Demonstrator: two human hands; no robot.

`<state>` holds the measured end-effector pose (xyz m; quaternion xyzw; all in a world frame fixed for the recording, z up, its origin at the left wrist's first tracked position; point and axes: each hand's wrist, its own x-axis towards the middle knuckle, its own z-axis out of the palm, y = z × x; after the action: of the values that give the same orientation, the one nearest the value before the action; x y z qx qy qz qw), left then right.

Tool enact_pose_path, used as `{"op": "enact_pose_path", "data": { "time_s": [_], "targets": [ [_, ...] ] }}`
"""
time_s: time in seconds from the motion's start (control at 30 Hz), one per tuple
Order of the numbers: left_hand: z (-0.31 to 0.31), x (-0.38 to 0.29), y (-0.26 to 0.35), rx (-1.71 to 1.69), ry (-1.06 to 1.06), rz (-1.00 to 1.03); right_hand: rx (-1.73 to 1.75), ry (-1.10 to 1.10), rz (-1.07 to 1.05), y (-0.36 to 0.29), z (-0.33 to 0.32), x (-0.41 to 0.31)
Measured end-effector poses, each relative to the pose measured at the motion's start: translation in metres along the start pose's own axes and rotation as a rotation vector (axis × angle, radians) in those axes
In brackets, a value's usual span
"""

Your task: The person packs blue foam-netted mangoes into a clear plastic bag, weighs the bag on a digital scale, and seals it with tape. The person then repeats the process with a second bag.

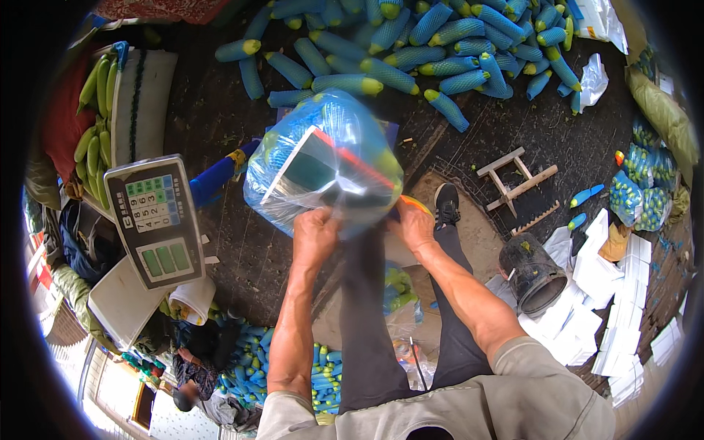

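A clear plastic bag (330, 159) bulges in front of my legs, packed with green zucchini-like vegetables in blue foam netting. A white-edged panel with a red stripe shows on its near side. My left hand (317, 231) is closed on the bag's near edge, where the film bunches. By the bag's right side my right hand (413, 224) grips a round-edged orange and yellow thing (416, 203), possibly a tape roll. The fingertips of that hand are partly hidden.
Netted vegetables (456, 55) are heaped ahead on the dark floor. To the left stands a digital scale (154, 220). A wooden frame (520, 181), a black bucket (533, 275) and white foam boxes (621, 319) lie to the right. A person (195, 379) is at lower left.
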<state>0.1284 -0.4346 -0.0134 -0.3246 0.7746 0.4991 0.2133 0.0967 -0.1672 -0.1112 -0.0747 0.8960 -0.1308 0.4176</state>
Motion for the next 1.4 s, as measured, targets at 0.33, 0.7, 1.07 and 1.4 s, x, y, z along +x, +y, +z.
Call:
{"op": "enact_pose_path", "data": {
  "time_s": [0.33,0.7,1.07,1.4],
  "targets": [
    [0.000,-0.066,0.000,-0.257,0.374,-0.086,0.099,-0.037,0.139,-0.022,-0.124,-0.099],
    [-0.012,-0.179,-0.019,-1.483,-0.278,-0.228,0.522,-0.535,-0.123,-0.173,-0.211,-0.172],
    [-0.025,-0.148,-0.044,-1.537,0.439,-0.391,0.068,-0.546,-0.890,-0.224,-0.177,-0.090],
    [0.023,0.004,-0.131,-0.544,0.939,-0.519,-0.742,-0.030,-1.050,-0.070,-0.364,0.102]
  ]
}}
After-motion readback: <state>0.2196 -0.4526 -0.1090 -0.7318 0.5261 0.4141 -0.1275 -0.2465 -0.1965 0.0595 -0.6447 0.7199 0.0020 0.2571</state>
